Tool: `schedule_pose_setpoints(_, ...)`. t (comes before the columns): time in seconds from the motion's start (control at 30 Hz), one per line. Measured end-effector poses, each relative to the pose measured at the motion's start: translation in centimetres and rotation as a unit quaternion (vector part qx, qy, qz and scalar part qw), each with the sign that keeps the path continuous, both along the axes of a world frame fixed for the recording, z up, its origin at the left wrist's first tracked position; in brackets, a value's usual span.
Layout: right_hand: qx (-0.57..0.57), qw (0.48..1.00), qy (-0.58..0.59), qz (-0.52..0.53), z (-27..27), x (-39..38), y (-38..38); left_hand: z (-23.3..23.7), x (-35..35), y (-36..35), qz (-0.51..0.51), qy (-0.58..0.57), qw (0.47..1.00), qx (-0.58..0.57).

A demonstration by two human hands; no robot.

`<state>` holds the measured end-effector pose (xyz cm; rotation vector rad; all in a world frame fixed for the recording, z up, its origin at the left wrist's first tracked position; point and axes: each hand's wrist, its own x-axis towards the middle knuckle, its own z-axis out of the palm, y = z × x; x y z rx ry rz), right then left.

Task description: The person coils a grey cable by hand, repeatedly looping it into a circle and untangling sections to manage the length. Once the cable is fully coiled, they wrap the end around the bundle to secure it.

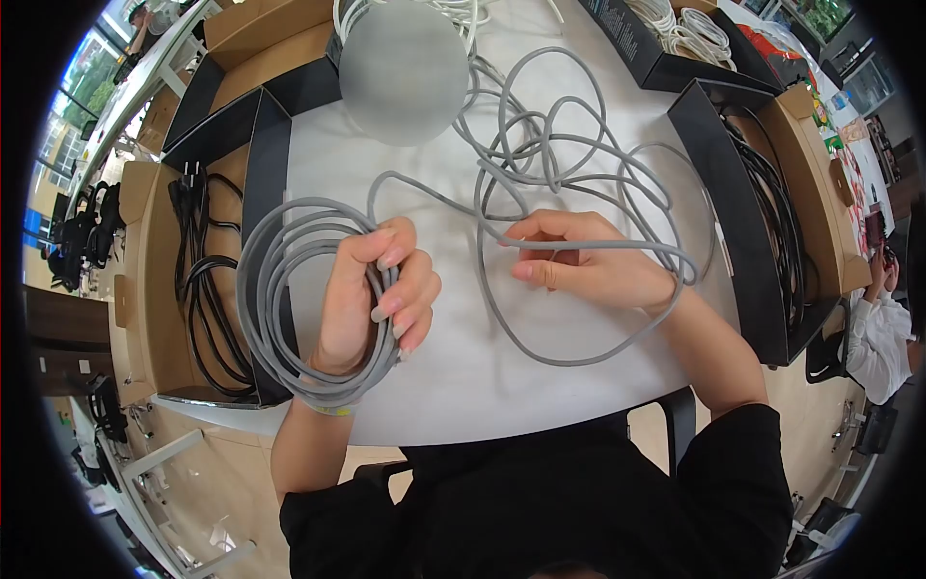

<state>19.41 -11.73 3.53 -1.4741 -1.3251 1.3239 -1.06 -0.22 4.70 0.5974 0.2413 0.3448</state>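
My left hand (371, 289) is closed around a bundle of grey cable (260, 275) wound into several loops, which hang about the palm and wrist. From this coil one strand arches over to my right hand (588, 261). The right fingers are loosely curled, thumb a little apart, with the strand running along the crook between thumb and index finger. Beyond that hand the rest of the cable lies in a loose tangle (555, 145) on the white table (463, 396). One wide loop passes beneath the right hand and around the wrist.
An open black box (265, 203) with black power cords (198, 280) stands at left, another box (231, 68) behind it. On the right another box (709, 174) holds black cables (772, 222). White cables (699, 39) fill a box at back right. A round grey blur (402, 72) covers part of the view.
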Motion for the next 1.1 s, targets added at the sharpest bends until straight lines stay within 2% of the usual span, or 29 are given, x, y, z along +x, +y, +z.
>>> schedule_pose_setpoints(0.07,0.008,1.000,-0.016,0.022,0.2,0.1,-0.1,0.2,-0.1,0.0,-0.035,0.012,0.999,-0.001)
schedule_pose_setpoints(0.13,0.034,0.997,0.016,-0.061,1.0,-0.3,-0.3,0.2,-0.2,0.0,-0.068,0.026,0.997,-0.002)
schedule_pose_setpoints(0.17,0.034,0.998,0.015,-0.059,0.8,0.0,-0.1,0.0,-0.1,0.0,-0.094,0.037,0.995,-0.027)
schedule_pose_setpoints(0.2,0.070,0.991,0.038,-0.104,0.4,0.8,0.1,-0.2,0.0,0.0,-0.120,0.048,0.990,-0.052)
schedule_pose_setpoints(0.27,0.128,0.973,0.039,-0.190,-0.2,2.1,0.6,-0.5,0.4,0.0,-0.136,0.074,0.987,-0.037)
schedule_pose_setpoints(0.3,0.128,0.973,0.037,-0.190,0.0,2.8,0.7,-0.7,0.6,-0.1,-0.153,0.101,0.983,-0.021)
schedule_pose_setpoints(0.37,0.095,0.975,-0.156,-0.129,0.3,3.9,0.5,-0.8,0.7,-0.2,-0.163,0.107,0.981,-0.009)
schedule_pose_setpoints(0.4,0.115,0.962,-0.213,-0.123,0.6,3.6,0.4,-0.9,0.7,-0.1,-0.155,0.098,0.983,-0.011)
schedule_pose_setpoints(0.43,0.116,0.962,-0.214,-0.123,0.7,3.6,0.1,-1.0,0.6,-0.1,-0.146,0.089,0.985,-0.013)
schedule_pose_setpoints(0.5,0.154,0.901,-0.406,-0.003,0.7,3.7,-0.5,-1.0,0.5,0.2,-0.117,0.072,0.990,-0.032)
schedule_pose_setpoints(0.53,0.156,0.901,-0.405,0.000,0.8,3.4,-1.0,-1.0,0.5,0.3,-0.091,0.055,0.993,-0.052)
schedule_pose_setpoints(0.6,0.063,0.906,-0.398,0.128,1.5,2.7,-1.8,-1.2,0.6,0.3,-0.054,0.042,0.997,-0.042)
schedule_pose_setpoints(0.63,0.066,0.906,-0.397,0.132,2.4,2.4,-1.9,-1.3,0.6,0.4,-0.021,0.029,0.999,-0.032)
schedule_pose_setpoints(0.7,-0.005,0.887,-0.287,0.363,4.1,1.8,-1.9,-1.7,0.6,0.6,-0.022,0.007,1.000,-0.015)
schedule_pose_setpoints(0.73,-0.011,0.874,-0.209,0.439,4.0,1.6,-1.8,-1.6,0.8,0.4,0.008,0.023,1.000,0.008)
schedule_pose_setpoints(0.77,-0.017,0.850,-0.130,0.510,3.9,1.5,-1.7,-1.6,1.0,0.2,0.038,0.039,0.998,0.030)
schedule_pose_setpoints(0.8,-0.015,0.849,-0.129,0.512,3.8,1.1,-1.6,-1.7,1.0,0.1,0.040,0.041,0.998,0.031)
schedule_pose_setpoints(0.83,-0.003,0.887,0.031,0.461,3.6,0.2,-1.7,-1.9,1.0,0.0,0.039,0.033,0.997,0.051)
schedule_pose_setpoints(0.87,0.010,0.898,0.190,0.396,3.4,-0.7,-1.8,-2.0,1.1,-0.2,0.036,0.024,0.997,0.070)
schedule_pose_setpoints(0.9,0.011,0.899,0.191,0.395,2.8,-1.7,-2.0,-2.1,1.4,-0.7,0.034,0.025,0.997,0.070)
schedule_pose_setpoints(0.93,0.028,0.928,0.275,0.251,1.7,-2.9,-2.2,-2.2,1.8,-1.2,0.047,0.034,0.996,0.075)
schedule_pose_setpoints(0.97,0.045,0.930,0.351,0.100,0.9,-3.5,-2.2,-2.3,1.9,-1.6,0.060,0.043,0.994,0.080)
schedule_pose_setpoints(1.0,0.046,0.930,0.352,0.098,0.7,-3.8,-2.0,-2.6,1.8,-1.6,0.033,0.010,0.996,0.077)
schedule_pose_setpoints(1.07,0.068,0.930,0.354,-0.066,0.4,-4.1,-1.8,-2.3,2.1,-2.1,0.046,0.007,0.995,0.087)
schedule_pose_setpoints(1.1,0.068,0.930,0.354,-0.066,0.0,-4.0,-1.7,-2.1,2.2,-2.2,0.060,0.004,0.994,0.095)
